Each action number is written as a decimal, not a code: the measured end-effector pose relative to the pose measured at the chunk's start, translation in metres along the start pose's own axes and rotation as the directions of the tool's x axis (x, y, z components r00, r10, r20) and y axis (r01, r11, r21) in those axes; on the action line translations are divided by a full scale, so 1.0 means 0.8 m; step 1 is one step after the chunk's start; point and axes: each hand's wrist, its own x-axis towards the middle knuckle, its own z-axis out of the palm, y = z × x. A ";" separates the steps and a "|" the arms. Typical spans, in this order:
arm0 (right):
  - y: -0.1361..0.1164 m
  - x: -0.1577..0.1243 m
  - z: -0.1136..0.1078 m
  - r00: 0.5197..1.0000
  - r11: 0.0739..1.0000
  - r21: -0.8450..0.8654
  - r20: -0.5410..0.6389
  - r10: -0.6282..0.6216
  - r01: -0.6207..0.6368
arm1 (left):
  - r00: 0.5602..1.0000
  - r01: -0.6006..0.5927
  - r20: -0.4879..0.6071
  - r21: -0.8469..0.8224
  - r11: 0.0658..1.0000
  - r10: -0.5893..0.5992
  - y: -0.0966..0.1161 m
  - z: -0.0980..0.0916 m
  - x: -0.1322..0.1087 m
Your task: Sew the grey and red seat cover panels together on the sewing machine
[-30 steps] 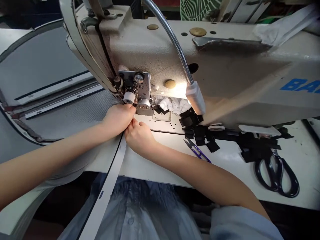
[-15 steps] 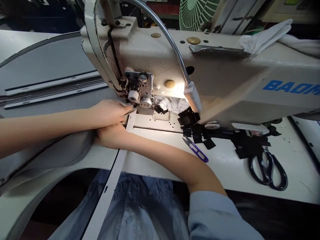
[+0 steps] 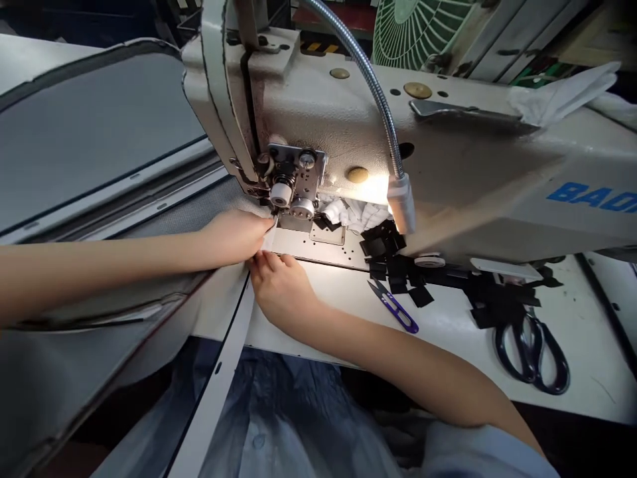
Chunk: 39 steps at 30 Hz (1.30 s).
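Note:
I sit at a cream industrial sewing machine (image 3: 448, 159). My left hand (image 3: 236, 234) rests on grey mesh fabric (image 3: 164, 219) just left of the presser foot (image 3: 279, 216), fingers closed on the edge of a white strap (image 3: 219, 378). My right hand (image 3: 281, 285) lies right beside it in front of the needle plate (image 3: 318, 245), fingertips pressed together on the same strap. The strap runs from the needle down over the table edge toward my lap.
Purple thread snips (image 3: 395, 307) lie right of my right hand. Black fabric pieces (image 3: 393, 259) pile under the machine arm, with black scissors (image 3: 532, 345) further right. A gooseneck lamp (image 3: 401, 202) lights the needle area. A green fan (image 3: 423, 26) stands behind.
My right hand drew back from under my left forearm to the strap in front of the needle plate. The view shifted slightly; the grey fabric bunched lower left.

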 end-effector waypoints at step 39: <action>-0.106 -0.014 -0.046 0.907 0.635 0.725 0.031 -0.419 0.268 | 0.974 -0.014 0.222 -0.175 0.984 0.053 0.008 -0.012 -0.092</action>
